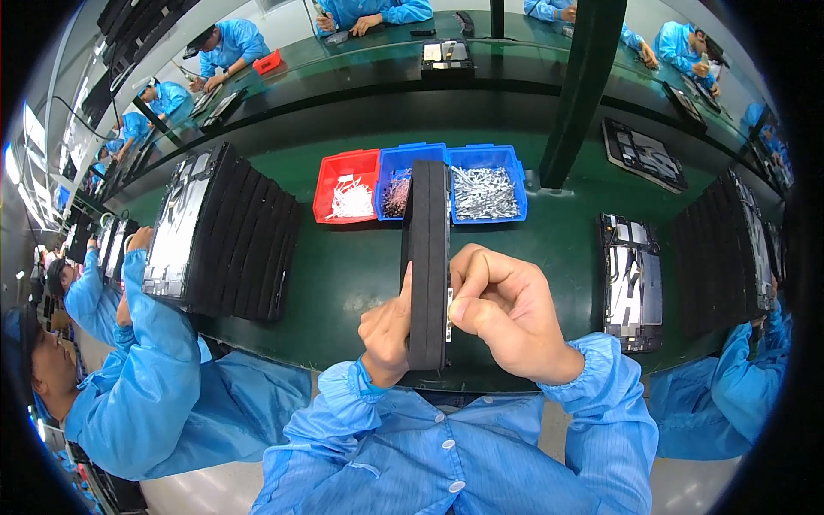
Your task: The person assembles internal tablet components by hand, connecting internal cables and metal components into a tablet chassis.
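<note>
My left hand (388, 336) is wrapped round the left side of a thick black slab-like electronic device (428, 266), which stands on edge and shows me its narrow side. Its right face carries silver parts, seen only as a thin strip. Against that face my right hand (506, 313) is closed, thumb and forefinger pinched at a small white-silver piece near the edge. Whether that piece is loose or fixed to the device I cannot tell. Behind the device sit a red bin (324, 190) of white small parts, a blue bin (388, 154) of pinkish parts, partly hidden, and another blue bin (519, 184) of silver parts.
Tall rows of similar black devices stand left (249, 240) and right (717, 257). One opened device (631, 283) lies flat on the green table (343, 292), another (644, 154) farther back. A dark green post (579, 94) rises behind the bins. A co-worker (146, 378) sits close on my left.
</note>
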`<state>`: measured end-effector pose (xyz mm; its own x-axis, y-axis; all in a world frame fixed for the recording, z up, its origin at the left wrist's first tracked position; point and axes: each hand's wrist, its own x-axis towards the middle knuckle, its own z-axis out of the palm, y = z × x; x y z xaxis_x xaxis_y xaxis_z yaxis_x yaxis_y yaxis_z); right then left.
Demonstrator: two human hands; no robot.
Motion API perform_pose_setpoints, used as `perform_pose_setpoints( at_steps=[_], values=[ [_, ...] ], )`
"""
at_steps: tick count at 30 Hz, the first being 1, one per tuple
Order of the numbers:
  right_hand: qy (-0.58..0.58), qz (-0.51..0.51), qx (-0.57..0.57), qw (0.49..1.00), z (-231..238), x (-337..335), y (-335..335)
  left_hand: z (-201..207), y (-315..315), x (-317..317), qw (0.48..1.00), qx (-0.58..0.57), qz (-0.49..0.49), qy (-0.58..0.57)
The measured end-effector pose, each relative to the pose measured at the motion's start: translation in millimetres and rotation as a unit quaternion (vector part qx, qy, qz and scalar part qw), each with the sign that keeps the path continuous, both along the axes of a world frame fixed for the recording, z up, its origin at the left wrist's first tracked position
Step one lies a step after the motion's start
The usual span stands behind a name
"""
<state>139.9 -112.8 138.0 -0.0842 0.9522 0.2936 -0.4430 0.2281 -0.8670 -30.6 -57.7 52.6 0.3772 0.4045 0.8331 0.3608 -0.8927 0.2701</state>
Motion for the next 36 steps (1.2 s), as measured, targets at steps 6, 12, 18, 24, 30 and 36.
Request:
perform_pose_setpoints(
  at_steps=[6,12,18,24,30,36],
  values=[
    [-0.006,0.001,-0.001,1.000,1,2,1,-7,2,-2,1.000,0.021,-0.008,0.013],
    [0.018,-0.002,-0.049,0.999,1,1,2,-5,-1,1,1.000,-0.021,0.011,-0.010],
    [0.062,0.006,-0.090,0.994,-3,2,3,-1,1,4,1.000,0.019,-0.002,-0.001],
    [0.080,0.017,-0.129,0.988,3,2,3,0,3,6,1.000,0.014,-0.008,0.008],
    [0.119,-0.034,-0.076,0.989,-6,-20,-10,-1,5,2,1.000,0.007,-0.023,0.004],
    [0.121,-0.052,-0.021,0.991,-12,-25,-15,0,5,6,0.998,-0.034,-0.052,-0.012]
  ],
)
